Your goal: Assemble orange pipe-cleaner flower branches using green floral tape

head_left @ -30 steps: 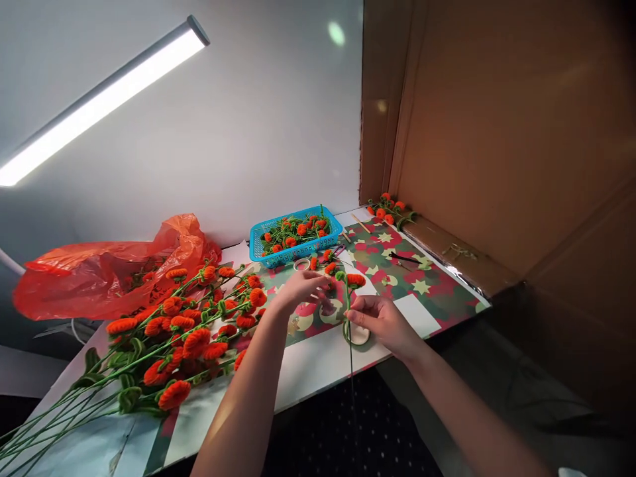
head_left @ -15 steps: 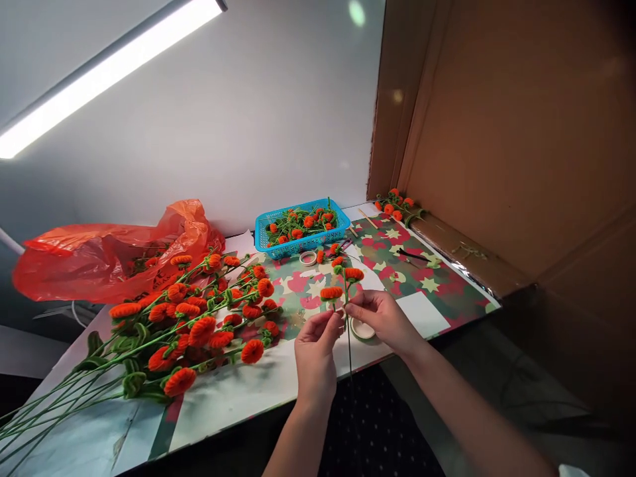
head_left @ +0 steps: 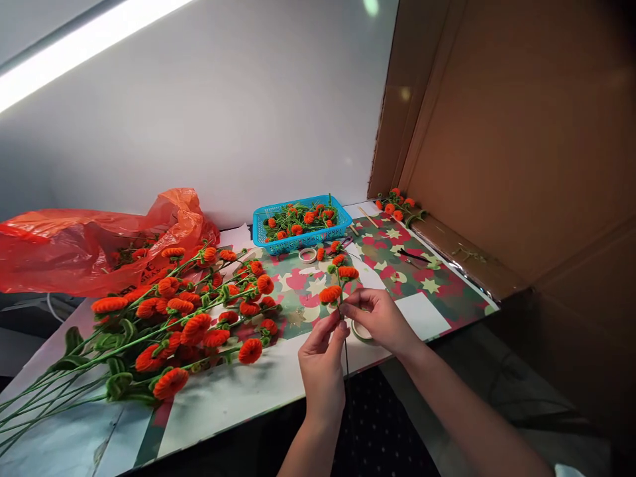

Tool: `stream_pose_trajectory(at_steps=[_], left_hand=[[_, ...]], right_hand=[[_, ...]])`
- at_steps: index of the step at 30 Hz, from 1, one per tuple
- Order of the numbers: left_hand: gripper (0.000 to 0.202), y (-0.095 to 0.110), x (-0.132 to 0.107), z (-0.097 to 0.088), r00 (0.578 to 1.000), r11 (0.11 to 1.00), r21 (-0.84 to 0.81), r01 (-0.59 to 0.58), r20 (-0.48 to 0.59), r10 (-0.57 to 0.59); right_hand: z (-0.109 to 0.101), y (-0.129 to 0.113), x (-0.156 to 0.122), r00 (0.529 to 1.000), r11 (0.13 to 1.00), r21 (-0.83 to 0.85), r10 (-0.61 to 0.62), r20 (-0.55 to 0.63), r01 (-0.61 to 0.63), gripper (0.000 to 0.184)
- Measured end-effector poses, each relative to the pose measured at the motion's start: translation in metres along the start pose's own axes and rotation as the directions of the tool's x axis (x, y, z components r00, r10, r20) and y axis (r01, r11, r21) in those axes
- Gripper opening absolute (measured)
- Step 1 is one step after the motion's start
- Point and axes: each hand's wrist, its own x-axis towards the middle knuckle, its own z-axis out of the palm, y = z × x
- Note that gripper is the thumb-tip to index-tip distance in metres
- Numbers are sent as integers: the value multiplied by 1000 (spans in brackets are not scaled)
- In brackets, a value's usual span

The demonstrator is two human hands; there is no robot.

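My left hand [head_left: 322,358] pinches the short stem of a small orange pompom flower [head_left: 330,294] and holds it against a long thin green stem [head_left: 346,344] that hangs down past the table edge. My right hand [head_left: 380,319] grips that same stem just under its other orange flowers [head_left: 348,272]. Both hands meet above the front of the table. A roll of tape [head_left: 361,331] lies on the table partly under my right hand.
A pile of finished orange flower stems [head_left: 189,318] covers the table's left. Behind it lies a red plastic bag [head_left: 89,245]. A blue basket [head_left: 301,225] of flower heads stands at the back, a small tape ring [head_left: 307,255] before it. Brown cardboard [head_left: 497,132] walls the right.
My left hand came back from the far side with one orange flower and brought it to the stem in my right hand. The view shifted slightly upward and left.
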Motion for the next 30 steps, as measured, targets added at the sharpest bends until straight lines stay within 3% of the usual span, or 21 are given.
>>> stream_pose_trajectory(at_steps=[8, 14, 20, 26, 30], left_hand=[[30, 4, -2, 0, 988, 979, 138, -151, 42, 147], [27, 1, -1, -2, 998, 994, 91, -68, -3, 69], [27, -3, -6, 2, 996, 999, 30, -27, -89, 30], [31, -3, -7, 2, 995, 1000, -8, 8, -97, -9], [25, -1, -4, 0, 996, 999, -44, -21, -90, 17]], right_hand=[[3, -2, 0, 1000, 998, -63, -9, 2, 9, 22], [4, 2, -1, 999, 994, -107, -28, -25, 25, 15], [3, 5, 1, 998, 996, -71, -50, 28, 52, 12], [3, 9, 2, 998, 998, -29, -53, 22, 54, 14], [-2, 4, 3, 992, 998, 59, -6, 127, -1, 18]])
